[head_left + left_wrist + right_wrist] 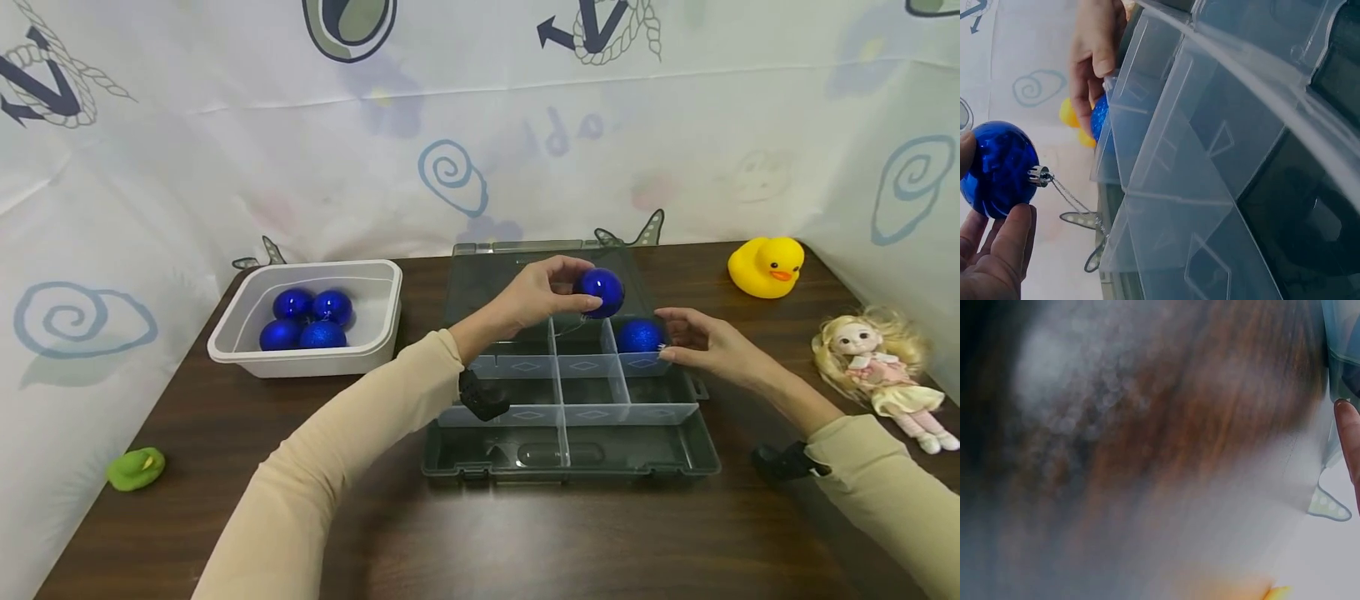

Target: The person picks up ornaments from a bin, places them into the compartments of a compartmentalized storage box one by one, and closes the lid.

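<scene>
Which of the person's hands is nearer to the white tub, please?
Left. The left hand is to the right of the white tub, holding a shiny blue ball; the right hand is farther right, at a glittery blue ball.

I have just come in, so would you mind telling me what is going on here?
A person's left hand holds a shiny blue ball above an open, divided gray box. The right hand is at a glittery blue ball in the back right compartment; whether it grips that ball is hard to tell. Four more blue balls lie in the white tub to the left of the box.
</scene>
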Tool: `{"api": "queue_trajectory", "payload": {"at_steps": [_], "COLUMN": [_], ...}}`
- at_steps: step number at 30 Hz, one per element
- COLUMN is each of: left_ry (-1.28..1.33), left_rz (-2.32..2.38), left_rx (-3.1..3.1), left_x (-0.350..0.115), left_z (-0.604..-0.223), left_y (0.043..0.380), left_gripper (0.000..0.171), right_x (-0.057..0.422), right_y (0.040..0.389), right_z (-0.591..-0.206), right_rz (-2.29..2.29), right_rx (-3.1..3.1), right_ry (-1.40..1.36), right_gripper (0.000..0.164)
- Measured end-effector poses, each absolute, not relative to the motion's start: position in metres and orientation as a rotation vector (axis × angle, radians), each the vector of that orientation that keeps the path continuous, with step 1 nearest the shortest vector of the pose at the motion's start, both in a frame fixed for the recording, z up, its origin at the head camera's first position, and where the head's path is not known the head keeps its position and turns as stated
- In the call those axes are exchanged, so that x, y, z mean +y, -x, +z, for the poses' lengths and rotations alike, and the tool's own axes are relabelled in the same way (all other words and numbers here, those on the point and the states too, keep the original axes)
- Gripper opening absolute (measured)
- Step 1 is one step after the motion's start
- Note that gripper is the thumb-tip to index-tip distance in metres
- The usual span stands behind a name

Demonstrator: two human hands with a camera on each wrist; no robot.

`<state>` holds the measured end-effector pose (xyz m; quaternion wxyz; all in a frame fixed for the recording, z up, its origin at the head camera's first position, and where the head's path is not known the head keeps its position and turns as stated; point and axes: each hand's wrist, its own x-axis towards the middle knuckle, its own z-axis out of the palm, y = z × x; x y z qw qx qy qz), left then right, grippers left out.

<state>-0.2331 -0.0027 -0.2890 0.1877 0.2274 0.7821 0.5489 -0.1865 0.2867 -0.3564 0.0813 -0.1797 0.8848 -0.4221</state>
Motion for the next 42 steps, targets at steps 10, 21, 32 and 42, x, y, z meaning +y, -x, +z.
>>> {"api": "queue_trajectory", "payload": {"at_steps": [10,21,32,42], "left_ry": [-0.717,-0.773,-0.909,-0.748], "left_rz": [1.536,1.117,0.854,1.284], "left_rx": [2.172,2.449,2.540,2.472], "left_x": [0.010,-0.005,-0.005,-0.112], "left_z": [-0.290,-0.311,-0.303,-0.274], "left_y": [0.230,0.230,0.223,0.215], "left_gripper": [0.051,0.054,0.057,0.048], "right_x": [0.288,0.284,0.290,0.287], "right_y": [0.187,0.187,0.180,0.184], "right_z": [-0.356,-0.358,-0.358,-0.357], "right_rz": [-1.248,-1.246,-1.206,-1.223], "right_rx": [2.629,2.646,2.670,2.672], "right_ry": [0.519,0.560,0.514,0.544], "right_gripper": [0.055,0.055,0.056,0.054]}}
